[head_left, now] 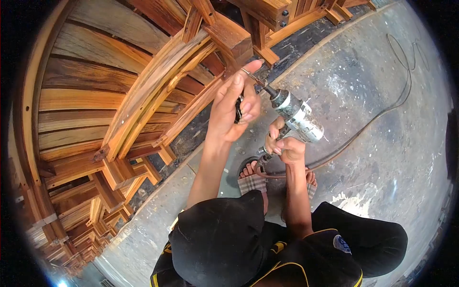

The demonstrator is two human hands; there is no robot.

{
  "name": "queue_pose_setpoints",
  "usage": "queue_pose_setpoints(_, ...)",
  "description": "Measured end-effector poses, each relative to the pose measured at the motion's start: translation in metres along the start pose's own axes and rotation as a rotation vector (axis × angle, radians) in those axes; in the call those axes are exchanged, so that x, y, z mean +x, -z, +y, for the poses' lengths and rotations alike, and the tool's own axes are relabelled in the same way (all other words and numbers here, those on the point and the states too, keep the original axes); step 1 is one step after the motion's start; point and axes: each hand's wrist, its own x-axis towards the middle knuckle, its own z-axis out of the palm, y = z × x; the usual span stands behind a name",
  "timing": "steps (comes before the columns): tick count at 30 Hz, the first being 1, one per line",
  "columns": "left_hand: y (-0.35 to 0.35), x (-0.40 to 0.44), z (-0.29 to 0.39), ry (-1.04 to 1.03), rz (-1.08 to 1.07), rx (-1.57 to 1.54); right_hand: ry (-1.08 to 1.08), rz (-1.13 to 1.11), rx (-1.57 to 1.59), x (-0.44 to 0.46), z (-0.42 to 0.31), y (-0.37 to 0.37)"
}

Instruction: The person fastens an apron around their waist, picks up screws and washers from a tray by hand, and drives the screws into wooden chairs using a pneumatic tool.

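Observation:
My right hand [286, 143] is wrapped round the handle of a worn silver power driver [299, 116] with a hose at its base. The driver points up and left, its bit [260, 82] close to my left hand [236, 103]. That hand holds small dark hardware [238, 109] in its curled fingers, while a small metal piece [246, 71] shows near its fingertips and the bit. Just above my left hand is the square end of a wooden beam [234, 45], part of a slatted wooden piece [91, 100].
More wooden frames [306, 21] stand at the top, with stacked ones [95, 215] at lower left. A thin hose [377, 117] curves across the grey concrete floor [349, 62] on the right. My sandalled feet [249, 168] and dark-clad knees [217, 239] are below my hands.

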Motion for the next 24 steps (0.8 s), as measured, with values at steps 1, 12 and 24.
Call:
queue_pose_setpoints(1,-0.001,-0.002,0.0,0.029,-0.022,-0.089,0.003,-0.064,-0.006,0.001,0.001,0.005)
queue_pose_setpoints(12,0.056,-0.011,-0.013,0.211,0.306,-0.236,0.011,-0.122,0.029,-0.003,-0.006,0.005)
queue_pose_setpoints(24,0.072,-0.015,-0.012,0.207,0.285,-0.303,0.004,-0.086,-0.086,-0.002,-0.006,-0.007)
